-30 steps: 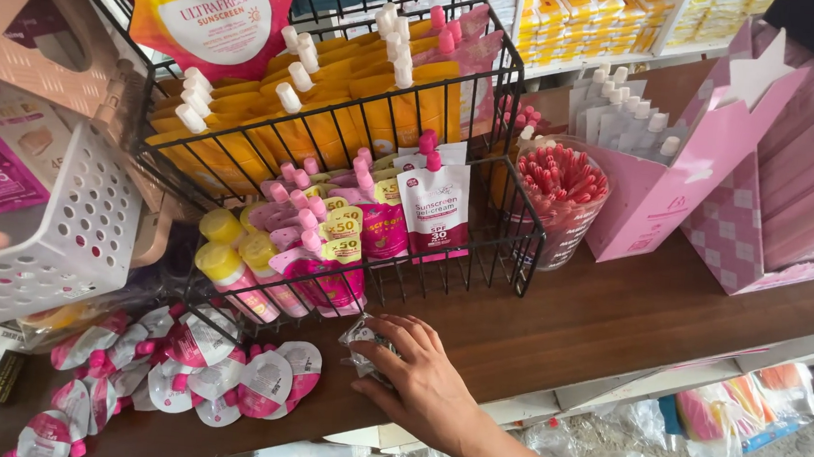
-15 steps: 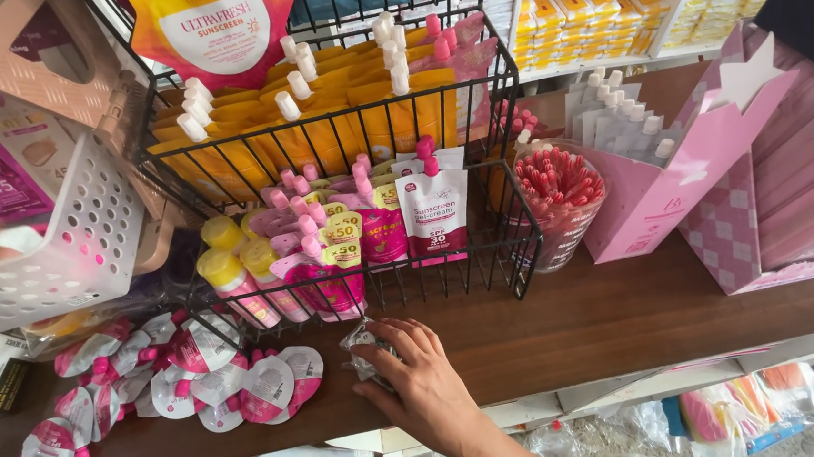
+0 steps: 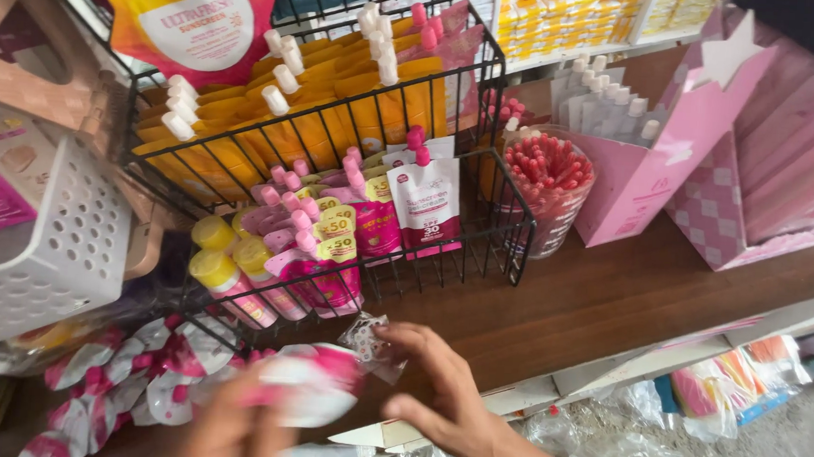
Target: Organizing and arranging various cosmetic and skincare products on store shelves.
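Fingers (image 3: 418, 349) of the right hand (image 3: 456, 409) pinch a small crinkled clear wrapper (image 3: 370, 342) at its near edge, just above the brown wooden worktop (image 3: 612, 305) and in front of the black wire basket (image 3: 512, 226). On the other side, the left hand (image 3: 235, 436), blurred by motion, carries a pink-and-white spouted pouch (image 3: 310, 389) low over the worktop; its fingers look wrapped round the pouch's lower end, though the blur hides the exact grip. Beside it, to the left, a heap of similar pink-and-white pouches (image 3: 119, 380) lies on the worktop. A white perforated basket (image 3: 43, 251) stands above that heap, and the wire basket holds upright pouches and yellow-capped tubes (image 3: 218, 268), with orange pouches (image 3: 329, 109) on the tier behind. To the right stand a clear cup of red sticks (image 3: 548, 186) and a pink star-topped display box (image 3: 661, 151).

The wrapper looks feather-light, limp and crackly, so a pinch at an edge or corner should do. The pouch looks soft, light and smooth-skinned, likely to slide or sag if held flat; the stiff spout and cap seem the surest places to grip it
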